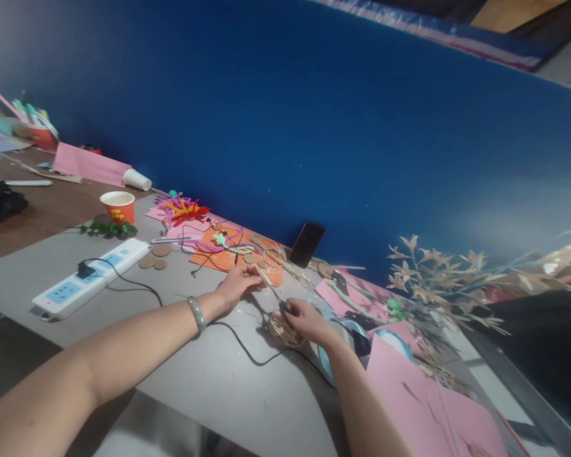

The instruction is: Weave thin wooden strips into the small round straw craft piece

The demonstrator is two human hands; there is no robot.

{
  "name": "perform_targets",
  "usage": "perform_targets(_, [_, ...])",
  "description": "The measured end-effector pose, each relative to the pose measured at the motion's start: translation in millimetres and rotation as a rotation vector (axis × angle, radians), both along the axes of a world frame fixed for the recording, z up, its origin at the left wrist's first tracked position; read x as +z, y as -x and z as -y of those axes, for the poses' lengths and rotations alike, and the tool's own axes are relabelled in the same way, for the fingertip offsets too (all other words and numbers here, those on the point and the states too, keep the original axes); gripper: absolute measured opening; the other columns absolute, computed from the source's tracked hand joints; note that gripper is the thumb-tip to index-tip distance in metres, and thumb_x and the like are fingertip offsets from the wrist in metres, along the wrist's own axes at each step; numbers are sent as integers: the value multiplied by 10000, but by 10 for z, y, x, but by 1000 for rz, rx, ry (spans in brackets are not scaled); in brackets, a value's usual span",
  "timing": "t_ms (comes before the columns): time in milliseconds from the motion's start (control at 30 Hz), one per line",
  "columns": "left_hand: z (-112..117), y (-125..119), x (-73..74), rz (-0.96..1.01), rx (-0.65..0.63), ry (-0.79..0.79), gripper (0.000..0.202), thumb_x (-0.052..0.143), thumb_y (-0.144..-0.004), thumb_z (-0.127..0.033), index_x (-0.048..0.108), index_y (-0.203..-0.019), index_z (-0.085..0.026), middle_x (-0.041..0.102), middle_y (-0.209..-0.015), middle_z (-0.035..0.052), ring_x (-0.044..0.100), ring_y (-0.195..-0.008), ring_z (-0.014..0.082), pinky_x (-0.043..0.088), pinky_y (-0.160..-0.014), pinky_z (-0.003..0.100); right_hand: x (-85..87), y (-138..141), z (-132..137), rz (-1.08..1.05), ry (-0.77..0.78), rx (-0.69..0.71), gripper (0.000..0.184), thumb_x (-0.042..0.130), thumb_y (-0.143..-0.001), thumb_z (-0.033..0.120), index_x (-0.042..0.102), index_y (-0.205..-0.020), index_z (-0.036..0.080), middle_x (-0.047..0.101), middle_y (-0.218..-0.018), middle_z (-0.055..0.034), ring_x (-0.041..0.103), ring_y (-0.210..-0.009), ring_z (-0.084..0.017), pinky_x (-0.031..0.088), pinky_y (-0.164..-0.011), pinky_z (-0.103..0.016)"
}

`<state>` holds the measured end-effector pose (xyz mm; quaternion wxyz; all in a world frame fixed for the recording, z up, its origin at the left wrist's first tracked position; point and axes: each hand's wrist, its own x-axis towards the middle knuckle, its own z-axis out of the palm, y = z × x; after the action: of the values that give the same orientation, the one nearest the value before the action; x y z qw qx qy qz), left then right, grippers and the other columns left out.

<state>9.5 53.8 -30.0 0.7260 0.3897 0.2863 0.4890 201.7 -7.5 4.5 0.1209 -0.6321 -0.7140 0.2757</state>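
Head view: two hands (240,284) (309,320), one thin tool (276,293), one phone (307,245).

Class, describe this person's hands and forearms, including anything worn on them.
The left hand is ungloved, with a smooth grey-green bangle around its wrist. The right hand is ungloved, its wrist bare. Neither the left forearm nor right forearm shows a sleeve.

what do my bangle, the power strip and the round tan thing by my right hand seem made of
Bangle: perhaps polished stone or glass, pale green, glossy. Power strip: probably plastic, from its smooth white casing. Round tan thing: perhaps straw, matte, streaky, but blurred.
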Motion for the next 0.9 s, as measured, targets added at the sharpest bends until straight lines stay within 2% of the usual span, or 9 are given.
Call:
perform_targets(467, [-21,4,-48,-33,16,18,247,746,-617,-225,567,-757,-127,647,-689,25,606,-626,102,468,-621,217,35,35,31,-80,28,-36,437,559,-709,555,324,-573,212,333,-530,63,327,-505,-95,255,-465,-210])
perform_targets(900, [-16,12,-38,-50,18,60,252,747,-621,-252,550,-720,-131,635,-647,24,607,-616,103,471,-616,210,-16,-14,-3,-131,26,-33,432,593,-693,529,329,-567,211,322,-526,69,305,-506,-90,247,-464,-209])
